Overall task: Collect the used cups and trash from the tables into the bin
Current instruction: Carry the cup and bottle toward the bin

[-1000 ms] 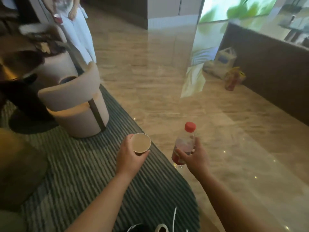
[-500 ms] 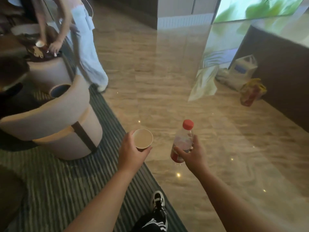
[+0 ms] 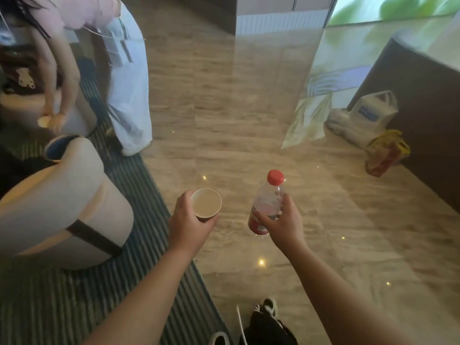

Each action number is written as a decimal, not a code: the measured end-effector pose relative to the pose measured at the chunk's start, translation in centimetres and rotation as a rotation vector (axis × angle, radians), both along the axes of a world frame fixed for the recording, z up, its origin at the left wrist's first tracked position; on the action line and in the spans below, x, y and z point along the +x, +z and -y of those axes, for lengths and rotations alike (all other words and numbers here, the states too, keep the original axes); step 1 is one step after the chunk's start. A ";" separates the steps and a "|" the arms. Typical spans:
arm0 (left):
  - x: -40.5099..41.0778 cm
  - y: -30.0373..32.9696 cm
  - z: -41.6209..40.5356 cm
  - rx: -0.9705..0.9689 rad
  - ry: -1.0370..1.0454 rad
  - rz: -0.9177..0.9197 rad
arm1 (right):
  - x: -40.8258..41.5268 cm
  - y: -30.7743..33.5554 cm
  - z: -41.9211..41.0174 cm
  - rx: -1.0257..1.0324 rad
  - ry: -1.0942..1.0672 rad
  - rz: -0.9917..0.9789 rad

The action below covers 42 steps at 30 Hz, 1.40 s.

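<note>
Fingers (image 3: 183,202) of my left hand (image 3: 189,225) wrap a paper cup (image 3: 206,203); right hand (image 3: 282,224) clamps a bottle (image 3: 268,202); open floor (image 3: 249,125) far ahead.

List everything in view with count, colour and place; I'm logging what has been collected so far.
Round paper cup: 1, white, brownish inside, held in the left hand.
Clear plastic bottle with red cap: 1, held in the right hand.
Round upholstered chair: 1, cream, left, on the striped rug.
Striped rug: 1, dark green, lower left.
White plastic bag: 1, on the floor by the dark counter, right.
Yellow-red bag: 1, in front of the white one.
Second person: 1, bending, upper left.
Left hand: closed on cup.
Right hand: closed on bottle.
</note>
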State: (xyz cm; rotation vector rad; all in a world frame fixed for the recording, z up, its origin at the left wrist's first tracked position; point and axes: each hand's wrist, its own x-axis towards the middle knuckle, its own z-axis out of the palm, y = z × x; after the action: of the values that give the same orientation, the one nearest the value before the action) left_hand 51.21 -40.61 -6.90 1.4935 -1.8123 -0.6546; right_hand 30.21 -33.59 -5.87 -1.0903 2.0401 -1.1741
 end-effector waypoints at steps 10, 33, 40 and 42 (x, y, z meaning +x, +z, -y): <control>-10.2 -1.1 12.8 0.013 0.142 -0.003 | -10.5 -0.9 16.0 -0.020 0.127 -0.032; -15.5 -3.8 36.4 0.066 0.710 -0.070 | -15.7 -3.7 51.2 0.047 0.642 -0.080; -9.0 -5.9 46.2 0.066 0.864 -0.112 | -7.9 -5.4 64.5 0.047 0.824 -0.107; -6.1 -5.8 50.2 0.084 0.925 -0.121 | -4.1 -5.4 69.7 0.056 0.882 -0.098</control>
State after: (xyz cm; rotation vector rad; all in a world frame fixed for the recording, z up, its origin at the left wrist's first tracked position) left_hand 45.14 -90.79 -12.70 2.0483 -0.8355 -0.3308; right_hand 26.10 -103.29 -11.23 -1.7709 1.3515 -0.6019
